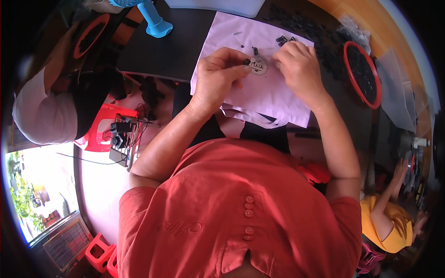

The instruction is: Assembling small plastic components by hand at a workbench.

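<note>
A pale lilac cloth bag (282,104) with a round dark print lies spread over the table in front of me. Above its middle, my left hand (215,76) pinches a small black part (247,61) between thumb and forefinger. My right hand (300,69) is closed, its fingertips curled down close to the cloth just right of the print; whatever they hold is hidden. Just beyond that hand, a little cluster of black parts (282,40) rests on the bag. Another small black piece (255,50) lies between the two hands.
Many loose black pieces (320,34) cover the dark table at the right, by a red-rimmed basket (379,90) of black parts. A blue fan (159,28) stands far left. Co-workers sit at the left, in a white sleeve (51,118), and right, in yellow (391,227).
</note>
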A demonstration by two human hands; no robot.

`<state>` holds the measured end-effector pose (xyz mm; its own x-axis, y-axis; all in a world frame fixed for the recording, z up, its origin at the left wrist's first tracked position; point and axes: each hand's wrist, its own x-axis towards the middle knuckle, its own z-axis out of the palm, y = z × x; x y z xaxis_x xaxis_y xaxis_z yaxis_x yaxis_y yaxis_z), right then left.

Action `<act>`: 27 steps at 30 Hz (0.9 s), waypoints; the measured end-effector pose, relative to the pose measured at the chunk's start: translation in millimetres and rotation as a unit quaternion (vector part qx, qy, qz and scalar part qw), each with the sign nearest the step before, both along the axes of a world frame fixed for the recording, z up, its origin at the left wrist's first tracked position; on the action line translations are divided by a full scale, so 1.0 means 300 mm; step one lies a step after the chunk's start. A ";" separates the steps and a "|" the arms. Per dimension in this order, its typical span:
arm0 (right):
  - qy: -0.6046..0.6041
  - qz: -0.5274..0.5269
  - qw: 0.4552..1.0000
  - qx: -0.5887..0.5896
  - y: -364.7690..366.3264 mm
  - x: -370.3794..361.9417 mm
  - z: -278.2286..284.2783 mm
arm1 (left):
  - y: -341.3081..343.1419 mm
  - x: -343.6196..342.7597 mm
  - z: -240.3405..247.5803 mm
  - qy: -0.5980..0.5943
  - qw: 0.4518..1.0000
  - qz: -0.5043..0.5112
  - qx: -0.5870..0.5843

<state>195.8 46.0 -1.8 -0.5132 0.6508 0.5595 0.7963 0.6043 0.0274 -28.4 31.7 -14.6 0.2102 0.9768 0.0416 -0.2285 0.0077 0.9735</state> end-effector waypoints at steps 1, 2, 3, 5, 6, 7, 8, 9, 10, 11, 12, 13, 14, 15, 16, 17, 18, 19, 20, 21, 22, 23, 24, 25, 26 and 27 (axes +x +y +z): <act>0.011 0.014 1.000 -0.001 0.000 -0.004 -0.001 | 0.001 0.001 -0.002 0.001 1.000 0.003 0.000; 0.012 0.017 1.000 -0.001 0.002 -0.005 -0.005 | 0.003 0.008 -0.004 0.007 1.000 0.004 0.006; 0.016 0.013 1.000 -0.009 0.004 -0.004 -0.009 | 0.003 0.011 -0.005 0.014 1.000 0.005 0.012; 0.017 0.008 1.000 -0.017 0.011 0.003 -0.019 | 0.005 0.014 -0.008 0.015 1.000 0.003 0.012; 0.008 0.004 1.000 -0.013 0.017 0.006 -0.026 | 0.006 0.013 -0.015 0.020 1.000 0.001 0.016; -0.002 0.001 1.000 -0.006 0.021 0.008 -0.026 | 0.007 0.012 -0.019 0.026 0.999 0.001 0.021; -0.004 0.002 1.000 -0.005 0.021 0.010 -0.021 | 0.007 0.012 -0.020 0.023 0.999 0.002 0.022; -0.011 -0.019 1.000 -0.021 0.018 0.011 -0.015 | 0.006 0.011 -0.021 0.027 0.999 0.000 0.020; -0.016 -0.040 0.998 -0.037 0.019 0.006 -0.007 | 0.006 0.004 -0.020 0.031 0.999 -0.002 0.018; -0.018 -0.039 0.998 -0.036 0.023 0.005 0.005 | 0.007 0.001 -0.021 0.029 0.999 -0.001 0.019; -0.006 -0.028 0.999 -0.041 0.030 0.005 0.019 | 0.006 -0.001 -0.023 0.019 1.000 -0.004 0.021; 0.006 -0.017 0.999 -0.046 0.038 0.003 0.029 | 0.007 -0.001 -0.023 0.009 1.000 -0.006 0.023; 0.005 -0.014 0.999 -0.045 0.055 -0.005 0.030 | 0.007 -0.006 -0.019 0.008 1.000 -0.003 0.024; 0.012 -0.015 1.000 -0.024 0.080 -0.017 0.028 | 0.005 -0.012 -0.014 0.019 1.000 -0.006 0.020; 0.020 -0.013 1.000 -0.003 0.102 -0.035 0.023 | 0.004 -0.023 -0.011 0.032 0.999 -0.006 0.015; 0.021 -0.004 1.000 -0.003 0.117 -0.044 0.016 | 0.004 -0.023 -0.018 0.014 1.000 -0.006 0.013; 0.003 -0.010 1.000 -0.007 0.133 -0.040 0.006 | 0.007 -0.013 -0.029 -0.003 1.000 -0.005 0.010; -0.009 -0.009 1.000 -0.013 0.155 -0.046 -0.013 | 0.013 -0.010 -0.038 0.001 1.000 -0.003 0.021; -0.019 -0.014 1.000 -0.008 0.170 -0.023 -0.029 | 0.018 0.006 -0.041 0.002 0.999 -0.009 0.033; -0.027 -0.020 0.999 -0.006 0.181 -0.001 -0.036 | 0.020 0.017 -0.043 0.007 0.999 -0.012 0.044; -0.031 -0.013 0.999 -0.020 0.184 -0.001 -0.030 | 0.019 0.015 -0.042 -0.009 0.999 -0.015 0.050; -0.052 -0.020 0.998 -0.042 0.171 -0.005 -0.012 | 0.024 0.025 -0.062 -0.041 0.998 -0.025 0.047; -0.060 -0.020 0.997 -0.046 0.168 -0.008 -0.005 | 0.024 0.024 -0.061 -0.022 0.998 -0.018 0.060; -0.072 -0.021 0.995 -0.058 0.168 -0.010 0.000 | 0.024 0.022 -0.061 -0.005 0.997 -0.013 0.074; -0.085 -0.023 0.994 -0.068 0.169 -0.022 0.012 | 0.022 0.013 -0.057 0.001 0.997 -0.012 0.078; -0.098 -0.038 0.990 -0.089 0.164 -0.043 0.029 | 0.022 0.003 -0.058 0.005 0.997 0.002 0.077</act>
